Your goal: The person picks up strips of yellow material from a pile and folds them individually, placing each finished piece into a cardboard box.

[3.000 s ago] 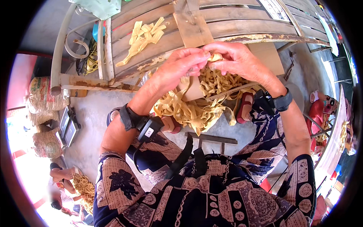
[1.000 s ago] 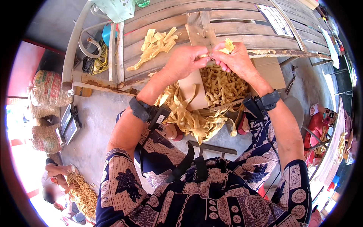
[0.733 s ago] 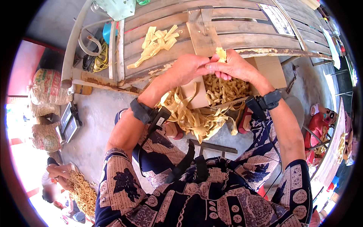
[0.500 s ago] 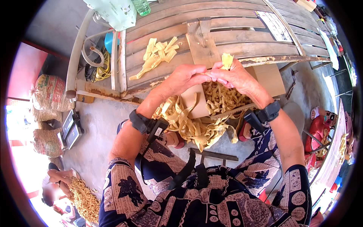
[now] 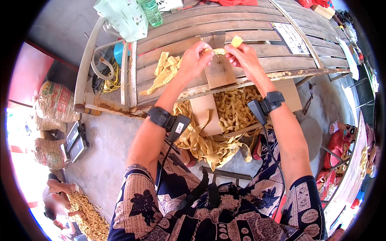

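The left hand (image 5: 197, 58) and the right hand (image 5: 243, 58) are raised over the slatted table (image 5: 249, 18), a strip (image 5: 219, 51) of yellow material stretched between them. The left fingers are closed around its left end; the right fingers pinch it farther along, with a flared tip standing up above them. The strip is in front of the person, above a board (image 5: 220, 76) that lies across the near edge of the table.

To the left on the table lie some flat pieces (image 5: 163, 76), partly behind the left forearm. At the far left stand a pale green bag (image 5: 122, 20) and a bottle (image 5: 152, 13); a printed sheet (image 5: 292, 39) lies to the right. Nearer, below the table edge, a cardboard box (image 5: 205, 120) holds many small knots (image 5: 235, 110). Long loose strips (image 5: 217, 150) are heaped at its near left side, between the person's feet.
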